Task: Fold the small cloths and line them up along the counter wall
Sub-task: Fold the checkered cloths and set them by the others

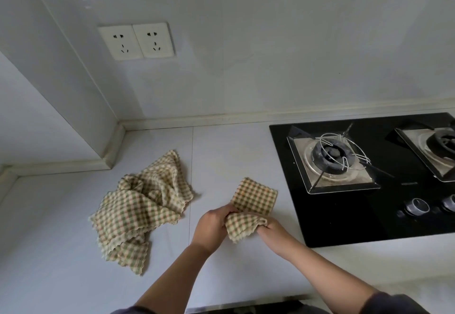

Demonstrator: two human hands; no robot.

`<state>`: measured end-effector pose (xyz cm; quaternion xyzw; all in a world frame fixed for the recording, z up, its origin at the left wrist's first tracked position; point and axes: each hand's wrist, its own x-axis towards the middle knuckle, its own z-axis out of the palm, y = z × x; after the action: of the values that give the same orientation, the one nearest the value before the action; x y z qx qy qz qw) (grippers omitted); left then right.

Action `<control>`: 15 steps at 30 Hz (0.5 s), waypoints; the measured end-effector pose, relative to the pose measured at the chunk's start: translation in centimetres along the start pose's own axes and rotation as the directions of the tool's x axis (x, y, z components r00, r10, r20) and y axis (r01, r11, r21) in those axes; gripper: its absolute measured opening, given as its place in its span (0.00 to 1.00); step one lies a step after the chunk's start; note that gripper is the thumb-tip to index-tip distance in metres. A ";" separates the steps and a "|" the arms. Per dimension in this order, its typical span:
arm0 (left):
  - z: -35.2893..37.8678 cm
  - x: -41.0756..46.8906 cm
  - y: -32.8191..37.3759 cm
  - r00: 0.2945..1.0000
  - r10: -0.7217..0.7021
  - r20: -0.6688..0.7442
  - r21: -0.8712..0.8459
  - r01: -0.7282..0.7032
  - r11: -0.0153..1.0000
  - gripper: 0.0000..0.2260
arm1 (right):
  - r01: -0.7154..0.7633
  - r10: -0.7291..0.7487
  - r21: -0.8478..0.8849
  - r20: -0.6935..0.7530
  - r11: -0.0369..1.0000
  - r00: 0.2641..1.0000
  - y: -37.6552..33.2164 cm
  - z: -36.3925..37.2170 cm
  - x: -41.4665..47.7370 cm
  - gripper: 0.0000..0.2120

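Note:
A small green-and-beige checked cloth (253,196) lies on the white counter (221,151), partly folded, with its near part lifted. My left hand (213,225) grips the cloth's near left edge. My right hand (273,227) pinches its near right corner, and the held flap (240,227) bunches between both hands. To the left, a rumpled heap of several similar checked cloths (142,205) lies unfolded on the counter. The counter wall (221,80) rises behind, with bare counter along its base.
A black gas hob (369,215) with two burners and knobs fills the counter's right side, close to the held cloth. Two wall sockets (136,40) sit above the counter. A wall corner juts out at the left (113,146).

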<state>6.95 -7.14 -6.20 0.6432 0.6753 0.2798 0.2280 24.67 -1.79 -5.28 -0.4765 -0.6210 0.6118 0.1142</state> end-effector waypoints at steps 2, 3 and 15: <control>0.0 0.1 -0.2 0.996 -0.063 0.070 -0.074 0.068 0.995 0.11 | -0.022 0.022 -0.001 -0.109 1.000 0.994 0.6 -0.3 0.4 0.11; -0.2 0.1 -0.2 0.992 -0.094 0.085 -0.110 0.103 0.989 0.08 | -0.024 0.023 -0.001 -0.165 1.000 0.986 0.9 -0.6 0.6 0.10; 0.1 4.2 1.5 0.769 -0.580 0.268 -0.001 0.602 0.798 0.17 | -0.284 0.203 -0.216 -0.332 0.934 0.921 -0.4 -2.3 3.3 0.16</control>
<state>7.87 -2.90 -5.07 0.4178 0.7954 0.1381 0.4168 24.46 2.16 -5.90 -0.6499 -0.6060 0.4537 0.0672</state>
